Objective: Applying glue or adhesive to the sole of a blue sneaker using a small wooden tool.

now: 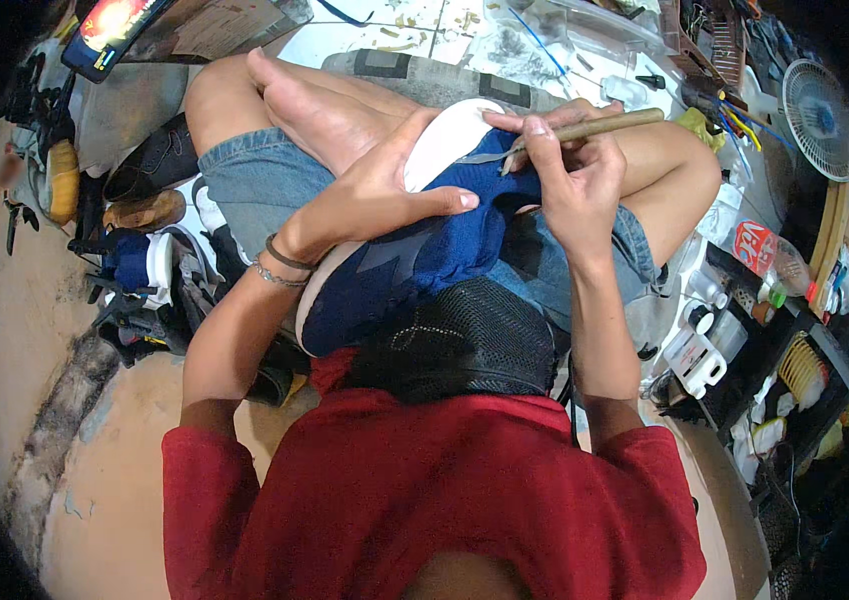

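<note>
A blue shoe [435, 245] with a thick white sole [443, 140] lies tilted across my lap, its sole side turned up and away from me. My left hand [375, 200] grips it from the left, the thumb pressed on the blue upper and the fingers behind the sole. In my right hand [575, 175] is a tool with a wooden handle [630, 122] and a thin metal end [485, 157]; its exact kind I cannot tell. The metal end is at the seam between sole and upper. Right fingertips are close against the shoe there.
Left of my crossed legs lie a dark shoe [155, 160] and another blue-and-white shoe [145, 265] among black clamps. A phone [110, 35] stands at the far left. To the right are a plastic bottle [770, 250], a white jug [695, 362] and a fan [823, 120].
</note>
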The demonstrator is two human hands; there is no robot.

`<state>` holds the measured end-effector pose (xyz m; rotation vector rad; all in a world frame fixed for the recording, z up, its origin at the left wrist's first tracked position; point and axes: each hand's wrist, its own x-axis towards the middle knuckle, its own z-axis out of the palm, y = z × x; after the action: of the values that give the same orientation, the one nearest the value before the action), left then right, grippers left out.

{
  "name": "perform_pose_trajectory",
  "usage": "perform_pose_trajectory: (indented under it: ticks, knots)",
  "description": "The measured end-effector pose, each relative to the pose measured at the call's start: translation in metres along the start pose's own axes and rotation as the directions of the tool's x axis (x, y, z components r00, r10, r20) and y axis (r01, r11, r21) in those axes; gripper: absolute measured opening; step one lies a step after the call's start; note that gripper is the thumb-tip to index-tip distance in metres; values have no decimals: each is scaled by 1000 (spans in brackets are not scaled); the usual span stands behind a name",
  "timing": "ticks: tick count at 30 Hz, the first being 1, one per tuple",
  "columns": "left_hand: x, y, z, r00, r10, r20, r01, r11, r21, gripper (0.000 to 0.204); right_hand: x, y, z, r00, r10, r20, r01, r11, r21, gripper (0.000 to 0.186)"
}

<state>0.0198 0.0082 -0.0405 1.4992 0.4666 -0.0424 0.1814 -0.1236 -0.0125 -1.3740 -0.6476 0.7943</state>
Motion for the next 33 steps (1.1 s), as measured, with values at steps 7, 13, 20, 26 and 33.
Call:
perform_pose_trajectory:
  ticks: [7, 13, 20, 26, 33]
  knots:
    - [-1, 2, -1, 1000, 10, -13, -9, 999, 40, 86, 3, 0, -4, 999, -23, 31, 23, 1000, 6, 13]
    - [1, 3, -2, 1000, 11, 14, -12, 999, 47, 85, 9, 5, -11, 993, -60, 101, 64, 997, -39, 12]
    - [1, 7, -4, 999, -20, 27, 19, 999, 50, 87, 12, 1, -18, 993, -70, 97, 77, 995, -70, 12]
    - [1, 5, -4, 999, -18, 36, 17, 999, 29, 88, 12, -1, -16, 992, -67, 109, 68, 998, -4, 13]
    - [1, 7, -4, 1000, 0, 29, -1, 999, 38, 85, 14, 1, -16, 985, -45, 167, 48, 999, -12, 13]
